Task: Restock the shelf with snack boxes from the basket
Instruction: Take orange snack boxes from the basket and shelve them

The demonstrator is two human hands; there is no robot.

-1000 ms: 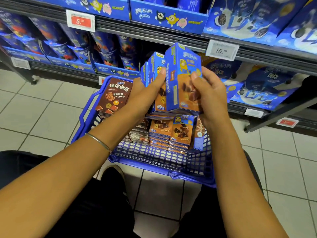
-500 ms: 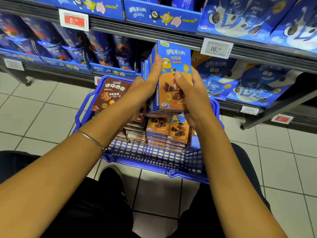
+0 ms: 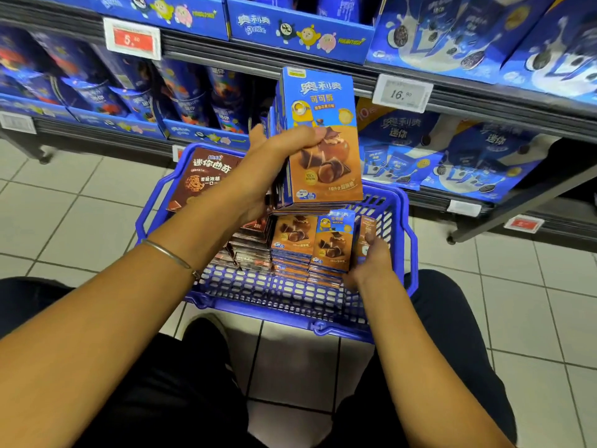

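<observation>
Blue cardboard boxes sit bunched upright in my left fingers, thumb clamped across the front so none slip; my right fingers, below, pinch another box inside the basket.

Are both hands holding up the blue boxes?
No, only the left hand grips the raised boxes; the right hand is down in the basket at another box.

Blue basket on tiled floor
</observation>
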